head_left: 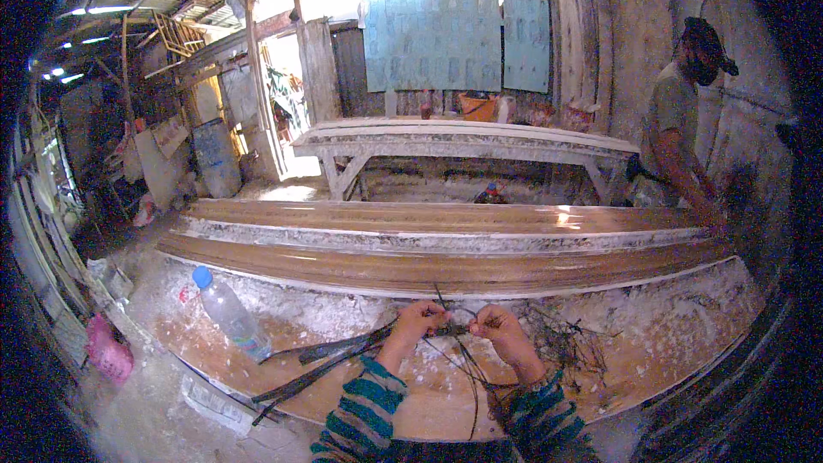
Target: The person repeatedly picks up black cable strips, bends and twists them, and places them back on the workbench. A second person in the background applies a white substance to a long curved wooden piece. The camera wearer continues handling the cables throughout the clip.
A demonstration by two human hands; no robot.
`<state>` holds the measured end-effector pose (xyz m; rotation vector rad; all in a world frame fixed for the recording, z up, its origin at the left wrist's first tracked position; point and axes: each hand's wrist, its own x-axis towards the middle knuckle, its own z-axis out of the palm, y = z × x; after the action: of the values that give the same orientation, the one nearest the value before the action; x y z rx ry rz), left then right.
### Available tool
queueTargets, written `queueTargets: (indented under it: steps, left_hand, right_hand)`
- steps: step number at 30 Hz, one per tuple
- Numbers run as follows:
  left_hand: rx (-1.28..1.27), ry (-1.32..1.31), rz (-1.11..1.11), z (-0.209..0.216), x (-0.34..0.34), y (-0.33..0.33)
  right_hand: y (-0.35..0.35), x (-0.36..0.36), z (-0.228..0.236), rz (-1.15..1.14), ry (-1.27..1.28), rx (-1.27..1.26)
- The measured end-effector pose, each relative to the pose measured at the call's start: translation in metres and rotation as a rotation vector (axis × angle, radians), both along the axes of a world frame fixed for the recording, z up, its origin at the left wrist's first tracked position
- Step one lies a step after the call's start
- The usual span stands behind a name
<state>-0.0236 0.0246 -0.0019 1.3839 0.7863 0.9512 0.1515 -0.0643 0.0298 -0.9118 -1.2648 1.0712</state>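
Both of my hands meet over the dusty wooden table (617, 369) in front of me. My left hand (420, 321) is closed on thin dark strands, fingertips pinched together. Close beside it, my right hand (501, 331) also pinches the dark strands (460, 326), which run between the two hands and trail down below them. Under my left forearm lies a bundle of long dark strips (330, 348), sticking out toward the near left. A tangle of loose dark strands (579, 343) lies to the right of my right hand.
A clear plastic bottle (230, 315) with a blue cap stands at the left. Beyond my hands run two long brown glossy moulds (411, 268). Behind them is a white bench (480, 142). Another person (677, 116) bends over the right end. A pink sack (109, 350) lies far left.
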Motion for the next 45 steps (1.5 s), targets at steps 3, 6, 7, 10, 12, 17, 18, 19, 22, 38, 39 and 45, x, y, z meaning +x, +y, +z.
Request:
queueTargets:
  steps: [3, 6, 7, 10, 12, 17, 18, 19, 22, 38, 39, 45]
  left_hand:
    - [0.127, 0.236, -0.105, -0.003, 0.004, 0.002]
    - [0.168, 0.25, -0.274, -0.001, 0.009, -0.003]
    - [0.167, 0.136, -0.366, 0.001, 0.013, -0.008]
    - [0.183, 0.132, -0.501, 0.009, 0.011, -0.024]
    - [0.166, 0.177, -0.497, 0.015, 0.011, -0.03]
    - [0.19, 0.199, -0.223, 0.014, 0.015, -0.022]
    - [0.263, 0.179, -0.136, 0.012, 0.013, -0.019]
    - [0.281, 0.214, -0.049, 0.01, 0.011, -0.015]
    - [0.284, 0.138, 0.181, 0.005, 0.005, -0.005]
    - [0.024, -0.141, 0.255, 0.014, -0.006, -0.003]
    - [0.032, -0.128, 0.237, 0.013, -0.004, -0.003]
    - [0.108, 0.136, 0.129, 0.004, 0.003, -0.001]
  right_hand:
    - [0.009, 0.006, -0.011, -0.137, -0.086, -0.005]
    - [0.02, 0.012, -0.025, -0.372, -0.174, 0.087]
    - [0.024, 0.016, -0.028, -0.419, -0.152, 0.112]
    - [0.027, 0.025, -0.033, -0.59, -0.122, 0.148]
    - [0.028, 0.031, -0.03, -0.743, -0.151, 0.128]
    - [0.024, 0.028, -0.026, -0.665, -0.187, 0.181]
    - [0.024, 0.025, -0.026, -0.67, -0.196, 0.234]
    - [0.023, 0.023, -0.025, -0.621, -0.158, 0.235]
    - [0.018, 0.019, -0.018, -0.511, -0.177, 0.222]
    - [-0.007, -0.006, 0.011, 0.261, -0.198, 0.139]
    - [-0.005, -0.004, 0.013, 0.232, -0.252, 0.223]
    - [-0.002, 0.001, 0.01, -0.104, -0.252, 0.121]
